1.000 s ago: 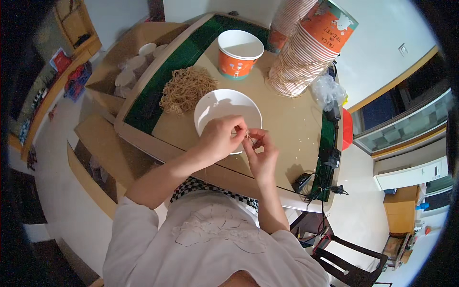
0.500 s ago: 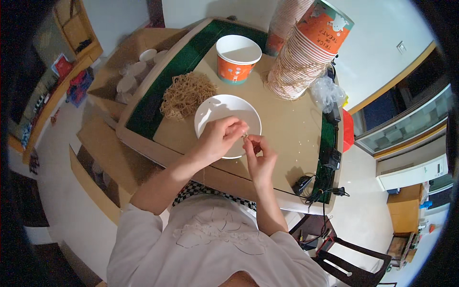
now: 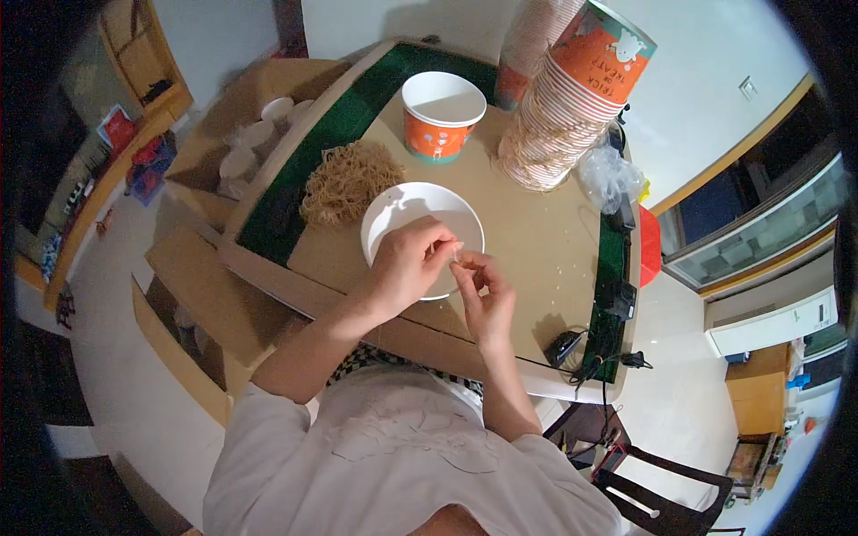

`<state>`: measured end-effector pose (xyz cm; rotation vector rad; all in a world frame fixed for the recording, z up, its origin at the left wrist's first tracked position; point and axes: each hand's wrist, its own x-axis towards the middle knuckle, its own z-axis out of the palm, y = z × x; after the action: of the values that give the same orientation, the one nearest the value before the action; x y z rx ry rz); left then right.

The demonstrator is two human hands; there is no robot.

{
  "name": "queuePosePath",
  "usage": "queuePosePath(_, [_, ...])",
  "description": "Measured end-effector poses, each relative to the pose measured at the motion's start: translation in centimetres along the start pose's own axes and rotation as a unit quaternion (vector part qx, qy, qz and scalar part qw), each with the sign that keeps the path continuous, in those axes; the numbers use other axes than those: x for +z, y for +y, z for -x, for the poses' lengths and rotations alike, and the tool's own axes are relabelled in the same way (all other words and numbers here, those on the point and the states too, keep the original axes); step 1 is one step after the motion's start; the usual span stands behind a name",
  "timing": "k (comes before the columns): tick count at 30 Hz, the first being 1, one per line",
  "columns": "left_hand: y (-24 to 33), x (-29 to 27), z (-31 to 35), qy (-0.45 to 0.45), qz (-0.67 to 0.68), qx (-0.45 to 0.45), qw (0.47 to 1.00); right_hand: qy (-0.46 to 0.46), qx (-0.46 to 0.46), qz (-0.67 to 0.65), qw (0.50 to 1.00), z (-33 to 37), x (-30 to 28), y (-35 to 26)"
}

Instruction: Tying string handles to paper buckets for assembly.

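Observation:
Over the near rim of a round white bowl-like paper bucket (image 3: 382,213), both my hands meet with fingers pinched. My left hand (image 3: 413,263) is closed at the fingertips on a thin pale strand of twine (image 3: 457,254). My right hand (image 3: 485,295) pinches the same strand from just below; most of it is hidden by the fingers. Left of and beyond the bucket lies a tangled pile of tan twine (image 3: 349,183). Farther back stands an upright orange paper bucket (image 3: 438,134) with a white inside.
A tall, leaning stack of paper buckets (image 3: 563,116) with twine hanging from it rises at the far right. Beside it lies a clear plastic bag (image 3: 609,179). Black adapters and cables (image 3: 594,357) run along the right edge. An open cardboard box (image 3: 210,143) holds white cups at left.
My hands stay together over the bucket, with the fingertips slightly shifted and a pale strand now showing between them. The whole view has tilted a little; the buckets and twine pile stay put.

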<state>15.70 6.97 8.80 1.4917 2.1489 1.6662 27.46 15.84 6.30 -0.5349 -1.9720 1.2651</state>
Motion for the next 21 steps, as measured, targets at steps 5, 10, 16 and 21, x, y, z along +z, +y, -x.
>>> queuePosePath(5, [2.0, -0.7, -0.8, -0.031, -0.003, 0.001, 1.0, -0.035, 0.027, -0.107, 0.993, -1.5, -1.3, 1.2])
queuePosePath(10, [2.9, -2.6, -0.8, -0.103, -0.031, 0.0, 0.994, -0.123, -0.071, -0.09, 0.986, -3.2, -3.7, 0.4])
queuePosePath(16, [3.9, -2.8, -0.6, -0.092, 0.017, 0.012, 0.996, -0.175, -0.13, -0.005, 0.976, -3.7, -4.7, -0.3])
queuePosePath(21, [5.6, -3.3, -0.8, -0.085, 0.076, -0.006, 0.993, -0.212, -0.119, 0.021, 0.97, -3.5, -5.1, -0.1])
